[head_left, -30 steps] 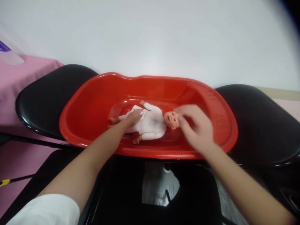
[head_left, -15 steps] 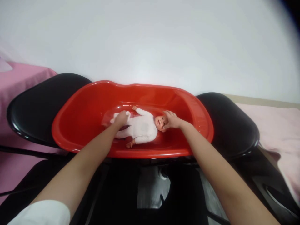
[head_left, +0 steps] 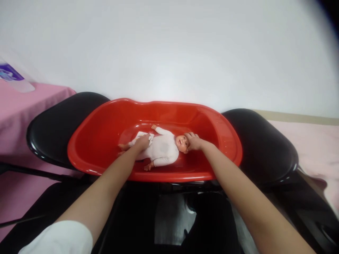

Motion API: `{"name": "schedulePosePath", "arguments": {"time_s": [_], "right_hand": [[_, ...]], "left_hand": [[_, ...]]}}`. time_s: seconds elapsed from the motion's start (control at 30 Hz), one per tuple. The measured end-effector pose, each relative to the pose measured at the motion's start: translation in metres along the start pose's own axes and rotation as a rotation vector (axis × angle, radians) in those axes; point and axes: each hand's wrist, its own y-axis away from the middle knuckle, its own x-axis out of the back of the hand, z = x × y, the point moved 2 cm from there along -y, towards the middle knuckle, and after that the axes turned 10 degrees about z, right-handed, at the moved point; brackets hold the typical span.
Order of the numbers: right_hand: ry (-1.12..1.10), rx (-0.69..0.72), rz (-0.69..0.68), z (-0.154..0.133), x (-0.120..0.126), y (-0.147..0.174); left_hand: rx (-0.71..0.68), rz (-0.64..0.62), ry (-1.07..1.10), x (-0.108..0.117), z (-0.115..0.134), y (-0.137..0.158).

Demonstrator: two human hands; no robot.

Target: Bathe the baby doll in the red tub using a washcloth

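A baby doll in a white bodysuit lies on its back in a red plastic baby tub, head to the right. My left hand rests on the doll's hips and upper legs, fingers over the white cloth. My right hand cups the top and back of the doll's head. Both of my forearms reach in over the tub's near rim.
The tub rests across two black chair seats, one at the left and one at the right. A third black chair stands below me. A pink-covered surface lies at the left, a paler pink one at the right, a white wall behind.
My right hand came down from above the doll's face and settled on its head. My left hand stays on the doll's lower body. The view shifted a little.
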Motion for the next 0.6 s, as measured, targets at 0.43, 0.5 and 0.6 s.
{"name": "schedulePosePath", "arguments": {"time_s": [0.43, 0.5, 0.6], "right_hand": [[-0.045, -0.043, -0.024, 0.004, 0.005, 0.001], [-0.041, -0.048, -0.029, 0.004, 0.007, 0.003], [-0.044, -0.051, -0.043, 0.001, 0.009, 0.005]], "left_hand": [[0.343, 0.237, -0.144, 0.01, -0.047, -0.002], [0.317, 0.339, -0.002, 0.011, -0.037, -0.007], [0.127, 0.32, 0.244, 0.006, -0.01, -0.01]]}}
